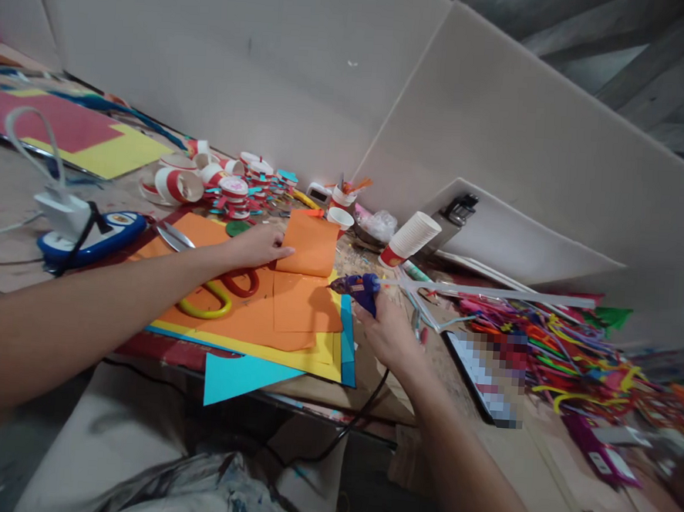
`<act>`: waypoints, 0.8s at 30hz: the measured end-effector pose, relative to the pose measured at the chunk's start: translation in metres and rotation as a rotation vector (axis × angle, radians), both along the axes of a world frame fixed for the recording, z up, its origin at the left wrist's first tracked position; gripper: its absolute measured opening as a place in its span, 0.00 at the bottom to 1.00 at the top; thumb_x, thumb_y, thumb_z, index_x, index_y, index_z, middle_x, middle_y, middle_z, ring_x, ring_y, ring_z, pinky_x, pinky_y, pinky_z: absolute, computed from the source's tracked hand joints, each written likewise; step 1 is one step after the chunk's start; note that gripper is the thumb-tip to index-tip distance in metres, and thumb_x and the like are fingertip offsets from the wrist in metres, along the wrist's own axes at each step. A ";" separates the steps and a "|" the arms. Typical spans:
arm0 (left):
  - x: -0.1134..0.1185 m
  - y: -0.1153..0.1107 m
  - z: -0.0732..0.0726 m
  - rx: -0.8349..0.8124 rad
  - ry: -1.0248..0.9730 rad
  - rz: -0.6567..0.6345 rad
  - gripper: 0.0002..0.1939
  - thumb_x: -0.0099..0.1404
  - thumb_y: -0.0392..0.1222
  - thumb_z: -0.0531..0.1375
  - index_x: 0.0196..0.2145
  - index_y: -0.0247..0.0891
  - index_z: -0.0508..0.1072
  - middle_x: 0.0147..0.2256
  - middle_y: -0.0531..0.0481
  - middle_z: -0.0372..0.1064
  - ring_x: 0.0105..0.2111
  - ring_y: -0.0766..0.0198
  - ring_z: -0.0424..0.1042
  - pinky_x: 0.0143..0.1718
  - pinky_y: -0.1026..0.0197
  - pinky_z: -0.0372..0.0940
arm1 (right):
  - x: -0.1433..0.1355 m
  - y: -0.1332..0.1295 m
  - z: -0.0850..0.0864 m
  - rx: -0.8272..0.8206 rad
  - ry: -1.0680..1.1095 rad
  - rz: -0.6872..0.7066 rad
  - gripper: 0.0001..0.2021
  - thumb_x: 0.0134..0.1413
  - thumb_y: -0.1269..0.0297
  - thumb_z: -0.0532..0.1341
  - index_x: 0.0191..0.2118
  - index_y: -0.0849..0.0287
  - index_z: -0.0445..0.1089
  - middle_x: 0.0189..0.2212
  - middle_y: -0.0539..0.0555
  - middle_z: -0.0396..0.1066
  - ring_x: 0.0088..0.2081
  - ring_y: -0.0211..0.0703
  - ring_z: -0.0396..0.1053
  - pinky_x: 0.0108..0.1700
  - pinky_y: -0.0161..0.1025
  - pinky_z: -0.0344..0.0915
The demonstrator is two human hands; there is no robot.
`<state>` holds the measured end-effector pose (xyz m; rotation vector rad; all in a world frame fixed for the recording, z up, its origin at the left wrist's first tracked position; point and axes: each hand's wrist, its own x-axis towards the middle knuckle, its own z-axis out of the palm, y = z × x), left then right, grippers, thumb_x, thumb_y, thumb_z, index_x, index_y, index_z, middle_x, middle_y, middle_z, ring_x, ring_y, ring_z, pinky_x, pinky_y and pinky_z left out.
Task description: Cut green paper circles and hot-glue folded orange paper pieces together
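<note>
An orange paper piece (306,242) is folded up at its crease, and my left hand (260,245) pinches its left edge. My right hand (392,330) is wrapped round a blue glue gun (358,288) with a long clear glue stick out of its back. The gun's nozzle points left, close over the lower flap (304,306) near the crease. Beneath lie a larger orange sheet (257,324), yellow and blue sheets. Scissors with yellow and red handles (207,306) rest on the orange sheet, left of the folded piece.
A blue power strip (97,237) with a white plug stands at left. Cut paper cups (178,186), a cup stack (411,239) and a bottle (451,224) stand along the back. A phone (479,376) and many coloured pipe cleaners (568,347) lie at right.
</note>
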<state>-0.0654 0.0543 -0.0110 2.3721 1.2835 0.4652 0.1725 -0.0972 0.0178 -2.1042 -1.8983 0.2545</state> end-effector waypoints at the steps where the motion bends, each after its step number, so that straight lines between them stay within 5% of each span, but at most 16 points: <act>1: 0.000 0.000 0.000 -0.004 0.000 0.001 0.21 0.61 0.53 0.52 0.20 0.36 0.71 0.23 0.47 0.74 0.23 0.64 0.68 0.23 0.64 0.54 | -0.001 0.002 0.000 0.005 -0.010 -0.011 0.13 0.59 0.63 0.55 0.47 0.62 0.67 0.44 0.63 0.73 0.45 0.53 0.71 0.42 0.41 0.63; 24: 0.001 0.003 -0.001 0.010 0.016 -0.026 0.22 0.63 0.51 0.51 0.23 0.35 0.76 0.22 0.47 0.74 0.24 0.63 0.68 0.25 0.63 0.54 | -0.061 0.021 0.000 -0.066 0.131 0.159 0.15 0.59 0.63 0.56 0.50 0.60 0.67 0.43 0.60 0.75 0.43 0.51 0.72 0.40 0.39 0.63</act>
